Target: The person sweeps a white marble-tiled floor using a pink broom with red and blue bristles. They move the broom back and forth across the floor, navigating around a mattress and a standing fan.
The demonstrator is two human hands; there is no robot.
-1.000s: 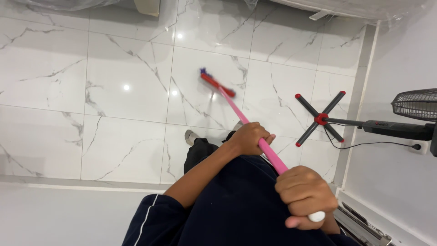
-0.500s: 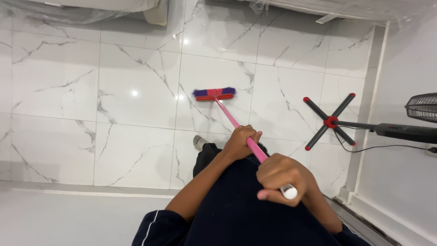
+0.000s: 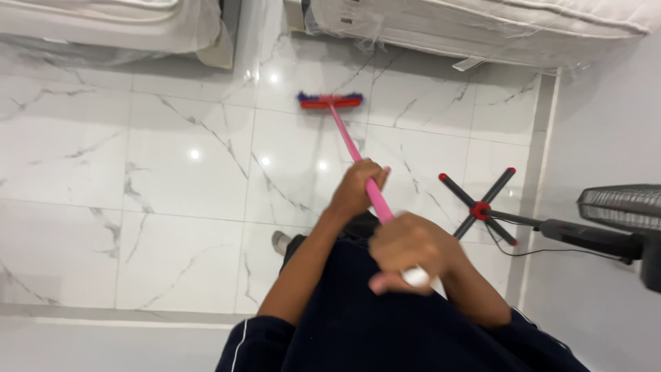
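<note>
Pushed farther out, the broom has a pink handle and red head with dark bristles, lying near the mattress. Left hand and right hand both clench its handle.

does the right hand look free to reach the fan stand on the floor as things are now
Probably not. The right hand is wrapped around the top of the pink broom handle, so it is occupied. The fan stand sits down on the floor off to its right, apart from it, with nothing between them.
</note>
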